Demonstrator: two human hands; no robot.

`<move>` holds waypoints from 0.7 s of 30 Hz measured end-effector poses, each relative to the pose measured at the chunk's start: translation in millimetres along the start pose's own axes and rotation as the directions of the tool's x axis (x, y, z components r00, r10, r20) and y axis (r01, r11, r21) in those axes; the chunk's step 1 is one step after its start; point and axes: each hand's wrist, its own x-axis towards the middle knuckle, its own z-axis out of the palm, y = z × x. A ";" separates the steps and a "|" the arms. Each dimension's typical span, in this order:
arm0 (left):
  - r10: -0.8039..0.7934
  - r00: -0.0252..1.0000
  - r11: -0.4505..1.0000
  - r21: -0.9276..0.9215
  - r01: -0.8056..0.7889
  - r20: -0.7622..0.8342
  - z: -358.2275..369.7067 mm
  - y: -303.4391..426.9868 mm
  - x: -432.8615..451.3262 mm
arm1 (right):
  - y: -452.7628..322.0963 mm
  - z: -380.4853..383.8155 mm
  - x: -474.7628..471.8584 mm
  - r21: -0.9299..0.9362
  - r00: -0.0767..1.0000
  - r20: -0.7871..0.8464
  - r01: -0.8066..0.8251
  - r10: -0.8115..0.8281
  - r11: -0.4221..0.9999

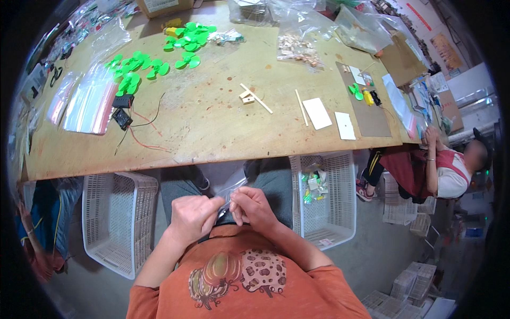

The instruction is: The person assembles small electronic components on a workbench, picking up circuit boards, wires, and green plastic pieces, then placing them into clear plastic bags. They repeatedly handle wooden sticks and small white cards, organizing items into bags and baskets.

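Note:
Over my lap, my left hand [194, 215] and my right hand [254, 206] pinch a small clear plastic bag [236, 184] between them. Fingers cover much of the bag, so its contents cannot be made out. On the table [207, 131] before me lie a wooden stick [259, 100] and small drilled wooden blocks [248, 99]. To their right are another stick [301, 107], a white rectangular board [317, 113] and a smaller white board with a hole [345, 126]. Two black battery boxes [122, 118] with red and black wires rest at the left.
Zip bags [89, 104] and green propellers [135, 62] lie left; a bag of wooden pieces [299, 50] lies at the back. A brown board [374, 119] bears a yellow motor [367, 96]. White plastic baskets [119, 223] flank my legs; the right one holds filled bags [314, 185]. A co-worker [442, 167] sits right.

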 end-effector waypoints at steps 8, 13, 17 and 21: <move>-0.074 0.997 0.995 -0.068 0.076 0.028 6.3 11.4 -9.1 | -30.1 -5.3 0.5 -0.116 0.985 -0.175 -0.018 -0.003 0.993; -0.122 0.992 0.992 -0.046 0.120 -0.035 -10.0 9.3 -4.6 | -109.2 -50.3 14.4 -0.851 0.584 -0.269 0.229 -0.766 0.473; -0.108 0.994 0.992 -0.061 0.106 -0.031 -4.1 3.8 -3.6 | -155.1 -111.2 41.4 -0.886 0.438 0.051 -0.394 -0.898 -0.243; -0.092 0.995 0.995 -0.035 0.091 -0.035 -0.2 -0.2 -9.9 | -153.5 -115.6 49.8 -0.875 0.607 -0.062 -0.414 -0.792 -0.249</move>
